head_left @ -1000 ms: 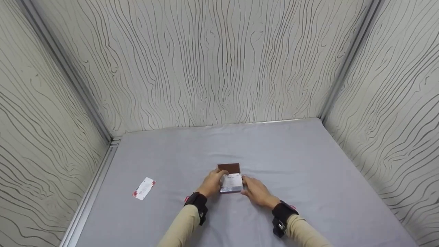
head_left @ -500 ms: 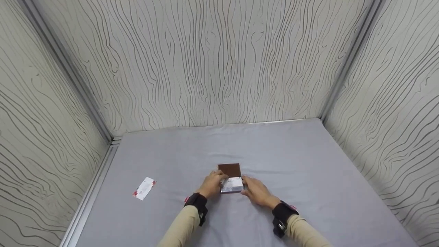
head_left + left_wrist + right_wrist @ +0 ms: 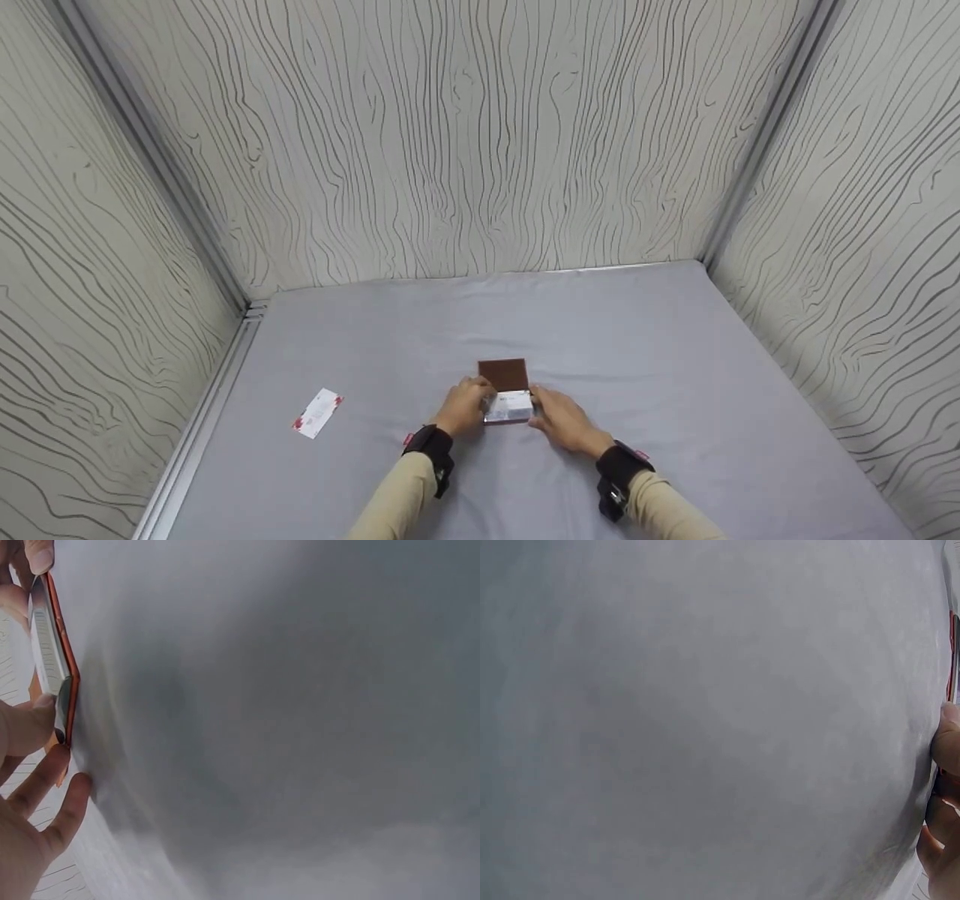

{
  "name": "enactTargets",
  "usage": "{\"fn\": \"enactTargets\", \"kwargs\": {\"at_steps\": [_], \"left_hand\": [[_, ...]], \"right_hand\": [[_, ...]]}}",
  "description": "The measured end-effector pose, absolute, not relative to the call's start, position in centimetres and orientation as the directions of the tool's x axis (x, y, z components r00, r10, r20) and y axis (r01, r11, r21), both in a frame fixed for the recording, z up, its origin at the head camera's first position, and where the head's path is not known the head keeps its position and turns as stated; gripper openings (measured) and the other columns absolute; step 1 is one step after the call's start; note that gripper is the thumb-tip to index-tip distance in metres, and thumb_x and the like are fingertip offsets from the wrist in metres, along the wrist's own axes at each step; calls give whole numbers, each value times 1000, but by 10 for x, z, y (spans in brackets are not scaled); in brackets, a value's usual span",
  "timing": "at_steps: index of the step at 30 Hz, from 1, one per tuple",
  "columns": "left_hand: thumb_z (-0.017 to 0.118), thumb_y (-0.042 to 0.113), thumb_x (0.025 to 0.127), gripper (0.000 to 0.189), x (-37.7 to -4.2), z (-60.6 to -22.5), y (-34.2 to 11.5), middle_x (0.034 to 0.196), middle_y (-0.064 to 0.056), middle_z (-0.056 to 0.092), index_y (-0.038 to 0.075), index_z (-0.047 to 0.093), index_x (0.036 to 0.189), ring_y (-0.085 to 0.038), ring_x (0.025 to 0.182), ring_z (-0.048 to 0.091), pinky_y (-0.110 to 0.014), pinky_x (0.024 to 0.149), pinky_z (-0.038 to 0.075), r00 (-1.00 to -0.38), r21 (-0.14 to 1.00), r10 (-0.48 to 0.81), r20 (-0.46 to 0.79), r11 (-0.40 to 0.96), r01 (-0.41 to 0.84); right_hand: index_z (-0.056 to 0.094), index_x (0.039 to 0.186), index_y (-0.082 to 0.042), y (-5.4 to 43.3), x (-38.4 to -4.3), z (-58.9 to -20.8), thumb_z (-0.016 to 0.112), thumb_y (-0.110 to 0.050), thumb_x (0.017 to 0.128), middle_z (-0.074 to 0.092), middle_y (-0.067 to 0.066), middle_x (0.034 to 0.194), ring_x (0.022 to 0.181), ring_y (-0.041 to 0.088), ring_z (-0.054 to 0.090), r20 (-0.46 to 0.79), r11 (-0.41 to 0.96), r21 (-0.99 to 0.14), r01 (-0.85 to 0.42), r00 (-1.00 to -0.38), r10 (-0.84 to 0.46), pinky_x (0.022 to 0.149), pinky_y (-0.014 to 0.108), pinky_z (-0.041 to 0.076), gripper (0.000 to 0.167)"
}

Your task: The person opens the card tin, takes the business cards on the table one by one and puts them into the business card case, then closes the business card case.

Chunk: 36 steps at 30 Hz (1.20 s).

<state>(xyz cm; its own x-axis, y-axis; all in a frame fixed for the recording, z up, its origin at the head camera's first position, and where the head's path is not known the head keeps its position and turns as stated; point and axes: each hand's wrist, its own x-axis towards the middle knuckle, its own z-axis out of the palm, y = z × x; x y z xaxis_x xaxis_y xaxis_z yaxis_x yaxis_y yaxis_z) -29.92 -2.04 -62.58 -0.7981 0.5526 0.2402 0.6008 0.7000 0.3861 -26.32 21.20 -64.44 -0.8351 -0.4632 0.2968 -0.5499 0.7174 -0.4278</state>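
A brown business card holder (image 3: 503, 374) lies unfolded on the grey cloth, its brown flap on the far side. In its near half is a white card (image 3: 514, 400), partly under a shiny silver strip. My left hand (image 3: 463, 406) pinches the holder's left side; in the left wrist view its thumb or finger lies on the card side (image 3: 52, 652) while other fingertips (image 3: 77, 781) touch the cloth beside it. My right hand (image 3: 562, 420) grips the right edge between thumb and fingers. The right wrist view shows only part of that thumb (image 3: 949, 739).
A second white card with red corners (image 3: 318, 412) lies flat on the cloth to the left. The grey cloth (image 3: 637, 337) covers the table. Pale wood-grain patterned panels (image 3: 465, 135) with metal posts stand at the back and on both sides.
The white card has slid toward me, deeper into the near half, so more of the brown flap shows. My left fingers have drawn back toward me with it. My right hand stays put.
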Motion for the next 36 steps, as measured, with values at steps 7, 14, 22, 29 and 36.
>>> {"fn": "enactTargets", "kwargs": {"at_steps": [7,14,22,29,36], "left_hand": [[69,-12,72,28,-298,-628,-23,101,-9,65,-1,74,98,-27,93,60,-37,80,51,-777,384,557,293,675,630],[67,-11,73,24,-300,-635,-28,91,-9,63,-1,72,94,-26,84,61,-38,73,51,-730,362,523,439,641,677],[73,9,87,7,-302,-636,-39,77,-5,67,6,68,82,-25,69,65,-41,60,50,-788,311,323,525,789,530],[70,11,90,10,-300,-634,-59,68,-7,67,6,67,82,-27,58,64,-43,54,48,-791,305,228,567,835,459],[70,9,89,8,-299,-642,-89,71,-8,65,5,66,85,-30,62,64,-46,56,47,-805,290,165,570,876,385]], "right_hand": [[48,131,10,212,-263,-645,71,-10,88,61,26,119,109,42,59,315,711,-420,-564,-825,-469,93,55,45,52],[49,129,12,213,-264,-646,72,-10,88,63,26,117,107,41,60,347,700,-399,-593,-804,-483,92,54,46,52],[47,129,16,212,-262,-646,71,-8,88,64,25,115,106,43,60,394,672,-388,-631,-772,-498,90,55,46,53],[49,127,15,213,-263,-646,71,-8,88,64,24,113,104,42,61,396,674,-377,-635,-769,-503,89,55,46,50],[49,127,13,213,-263,-644,70,-10,90,64,24,114,107,42,60,362,677,-408,-612,-790,-496,91,56,45,49]]}}
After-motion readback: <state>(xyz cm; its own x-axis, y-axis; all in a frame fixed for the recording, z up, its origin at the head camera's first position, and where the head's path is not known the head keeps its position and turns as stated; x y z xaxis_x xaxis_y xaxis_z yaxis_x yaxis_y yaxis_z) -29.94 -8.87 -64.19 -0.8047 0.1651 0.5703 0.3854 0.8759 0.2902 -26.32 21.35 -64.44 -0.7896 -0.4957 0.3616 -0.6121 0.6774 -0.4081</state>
